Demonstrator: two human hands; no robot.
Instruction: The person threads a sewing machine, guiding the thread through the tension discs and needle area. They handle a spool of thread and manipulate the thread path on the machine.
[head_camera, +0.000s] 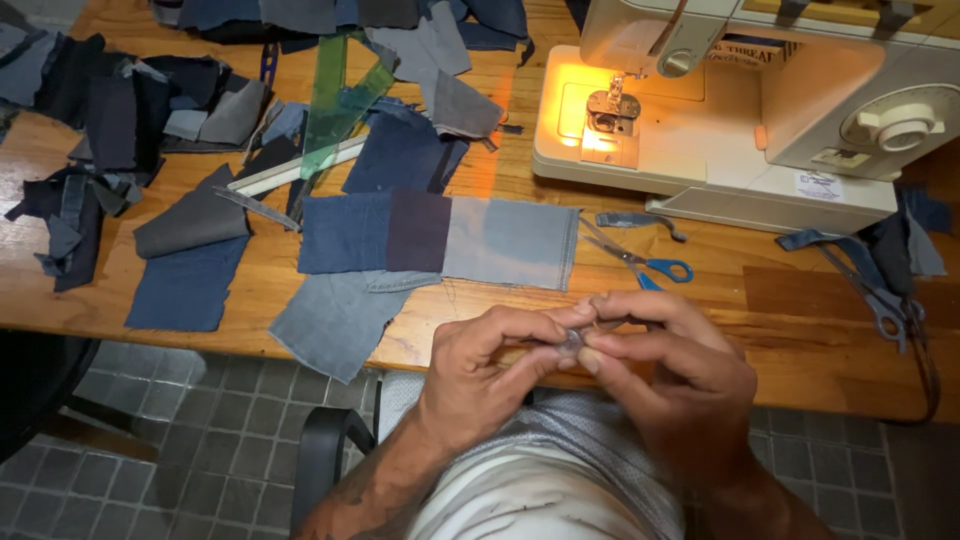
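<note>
**Both hands pinch one small round piece at the worktop's near edge**

The left hand (490, 365) and the right hand (665, 370) meet just in front of the person's body, over the near edge of the wooden worktop (800, 320). Between their fingertips sits a small round metal piece (572, 340), too small to tell more of it. The left grip is pressed together on its left side with thumb and forefinger; the right grip pinches it from the right and from above, fingers curled. The piece lies level between the two hands, so neither is nearer; something thin seems to run from it to the right under the right forefinger.

Beyond the hands, well apart, lies a strip of sewn denim patches (440, 238), its long axis running left to right. Blue-handled scissors (640, 262) lie just beyond the right hand. The sewing machine (760, 100) stands farther back on the right, its lamp lit. Cloth scraps (110, 120) crowd the left.
</note>
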